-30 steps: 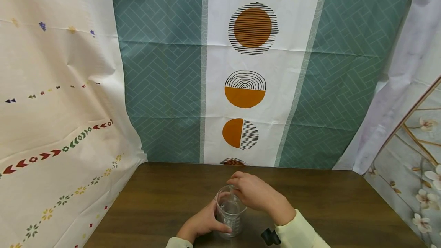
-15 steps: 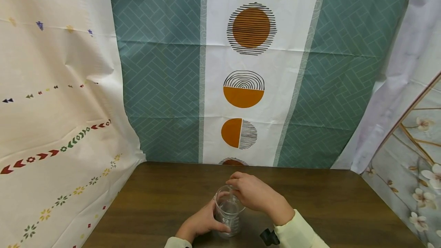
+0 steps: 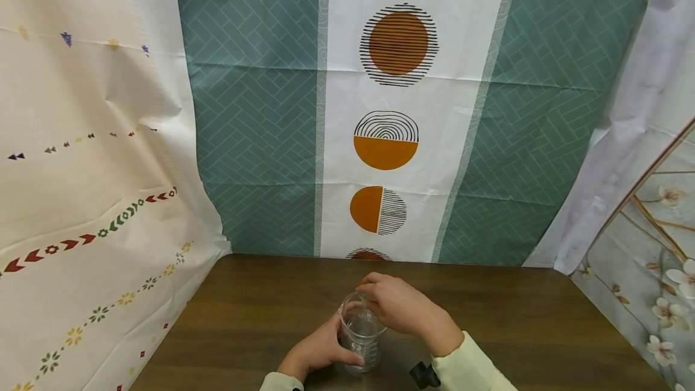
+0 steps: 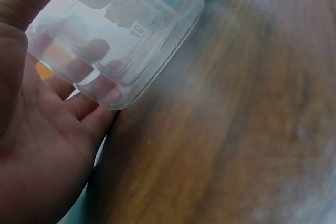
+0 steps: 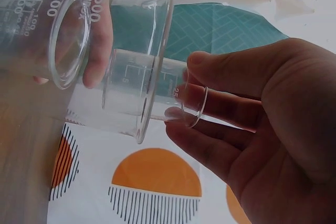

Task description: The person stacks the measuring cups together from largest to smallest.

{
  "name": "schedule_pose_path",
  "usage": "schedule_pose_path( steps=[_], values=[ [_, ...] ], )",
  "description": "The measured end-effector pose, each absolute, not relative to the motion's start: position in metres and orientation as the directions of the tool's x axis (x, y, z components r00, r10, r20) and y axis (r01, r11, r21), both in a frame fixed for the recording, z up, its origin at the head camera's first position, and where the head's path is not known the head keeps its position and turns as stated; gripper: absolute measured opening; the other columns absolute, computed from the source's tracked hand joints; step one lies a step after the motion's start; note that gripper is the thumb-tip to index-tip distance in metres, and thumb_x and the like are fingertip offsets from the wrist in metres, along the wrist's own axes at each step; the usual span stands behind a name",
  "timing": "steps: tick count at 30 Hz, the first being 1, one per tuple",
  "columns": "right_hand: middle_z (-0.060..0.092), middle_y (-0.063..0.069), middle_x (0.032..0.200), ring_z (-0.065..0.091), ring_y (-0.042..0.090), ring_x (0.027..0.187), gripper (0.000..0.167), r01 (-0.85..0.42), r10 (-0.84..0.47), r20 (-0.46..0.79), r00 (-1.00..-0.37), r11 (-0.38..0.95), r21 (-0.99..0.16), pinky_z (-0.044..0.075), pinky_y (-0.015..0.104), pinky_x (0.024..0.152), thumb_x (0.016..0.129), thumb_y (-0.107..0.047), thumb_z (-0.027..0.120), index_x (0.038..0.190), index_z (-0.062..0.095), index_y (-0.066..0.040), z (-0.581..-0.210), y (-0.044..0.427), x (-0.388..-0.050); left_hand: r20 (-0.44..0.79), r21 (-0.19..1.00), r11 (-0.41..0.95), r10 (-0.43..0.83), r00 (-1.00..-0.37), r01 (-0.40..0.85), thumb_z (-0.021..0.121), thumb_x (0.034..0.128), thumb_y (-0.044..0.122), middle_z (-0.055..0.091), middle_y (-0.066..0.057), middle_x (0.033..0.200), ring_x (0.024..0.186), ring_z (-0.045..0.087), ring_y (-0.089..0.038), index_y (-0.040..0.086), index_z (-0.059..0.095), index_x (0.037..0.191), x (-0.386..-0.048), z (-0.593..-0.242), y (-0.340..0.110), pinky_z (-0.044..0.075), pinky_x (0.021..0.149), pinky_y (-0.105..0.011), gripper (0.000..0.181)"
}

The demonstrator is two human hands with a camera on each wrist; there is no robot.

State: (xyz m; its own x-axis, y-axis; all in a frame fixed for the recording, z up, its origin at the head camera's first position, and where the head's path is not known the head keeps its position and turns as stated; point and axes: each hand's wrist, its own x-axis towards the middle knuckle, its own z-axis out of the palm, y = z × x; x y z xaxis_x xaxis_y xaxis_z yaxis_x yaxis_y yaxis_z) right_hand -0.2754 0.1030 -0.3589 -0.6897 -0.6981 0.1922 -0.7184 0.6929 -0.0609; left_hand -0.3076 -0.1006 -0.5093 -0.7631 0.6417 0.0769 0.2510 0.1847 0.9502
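Note:
A large clear glass beaker [image 3: 366,346] stands on the table, printed with white marks that include 400 and 500 in the right wrist view. My left hand [image 3: 324,346] grips its side, thumb toward me and fingers round the left and far side. From above, my right hand [image 3: 399,306] pinches a small clear beaker [image 5: 170,72] near its rim, between thumb and fingers. This small beaker, marked 25, is partly inside the large beaker's mouth. Another rounded glass rim [image 5: 71,38] shows deeper within the large beaker; whether it is a separate vessel, I cannot tell.
The dark wooden table [image 3: 260,300] ends at a green and white patterned cloth [image 3: 380,95] behind. A cream printed cloth [image 3: 108,198] hangs at the left, a floral one [image 3: 651,294] at the right. A black strap piece [image 3: 425,374] is by the right sleeve.
The head view shifts very slightly. Both hands and the beaker stay in nearly the same place, with no visible change of hold.

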Motion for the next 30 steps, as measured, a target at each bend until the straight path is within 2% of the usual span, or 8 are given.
schedule_pose_path(
  steps=[5, 20, 30],
  values=[
    [0.063, -0.001, 0.109, 0.063, 0.013, 0.094, 0.026, -0.718, -0.697, 0.196, -0.69, 0.693, -0.065, 0.054, 0.03, 0.083, 0.092, -0.016, 0.066, 0.117, 0.068, -0.011, -0.3604, 0.1029, -0.2755, 0.067, 0.944, 0.208, 0.635, -0.77, 0.254, 0.083, 0.0755, 0.027, 0.044, -0.013, 0.137, 0.113, 0.056, -0.02, 0.026, 0.025, 0.148, -0.3074, -0.509, -0.1007, 0.048, 0.089, -0.026, 0.093],
    [0.063, -0.002, 0.11, 0.063, 0.012, 0.094, 0.026, -0.72, -0.7, 0.185, -0.69, 0.689, -0.08, 0.054, 0.029, 0.083, 0.09, -0.015, 0.067, 0.116, 0.069, -0.014, -0.3644, 0.1027, -0.2762, 0.083, 0.945, 0.191, 0.644, -0.761, 0.265, 0.083, 0.0757, 0.026, 0.042, -0.011, 0.14, 0.115, 0.055, -0.019, 0.036, 0.028, 0.145, -0.3075, -0.5096, -0.0999, 0.048, 0.089, -0.026, 0.089],
    [0.062, -0.003, 0.108, 0.062, 0.01, 0.092, 0.028, -0.719, -0.699, 0.18, -0.692, 0.688, -0.096, 0.054, 0.028, 0.083, 0.09, -0.016, 0.068, 0.119, 0.069, -0.016, -0.3672, 0.1024, -0.2781, 0.099, 0.949, 0.168, 0.645, -0.758, 0.267, 0.083, 0.075, 0.024, 0.043, -0.011, 0.138, 0.114, 0.055, -0.021, 0.032, 0.027, 0.146, -0.3076, -0.51, -0.1, 0.047, 0.09, -0.026, 0.091]
  ],
)
